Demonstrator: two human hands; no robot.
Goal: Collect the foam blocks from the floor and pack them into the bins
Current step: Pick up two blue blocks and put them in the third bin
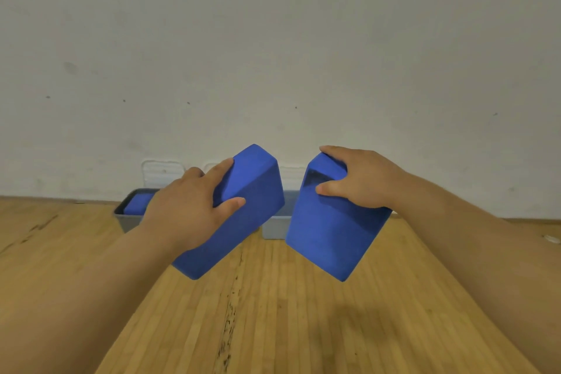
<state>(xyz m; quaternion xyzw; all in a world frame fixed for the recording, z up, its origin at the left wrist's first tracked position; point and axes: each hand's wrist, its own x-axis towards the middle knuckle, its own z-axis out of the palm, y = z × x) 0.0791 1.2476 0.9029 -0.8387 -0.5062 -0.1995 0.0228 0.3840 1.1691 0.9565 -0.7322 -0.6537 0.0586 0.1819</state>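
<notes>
Above wood floor [273, 313], short of bins [127, 220], we're wrapping left hand [194, 206] round left foam block [246, 228], right hand [361, 182] round right foam block [331, 240], gripping across upper ends. We're judging them light, squashy, non-slip.

No writing, label, brand mark or number can be read anywhere. The left foam block [243, 222] and the right foam block [331, 240] show plain blue faces. The left grey bin [127, 220] and the right grey bin [274, 228] show plain sides. The white wall [273, 39] and the wooden floor [273, 313] carry only specks and scuffs.
</notes>
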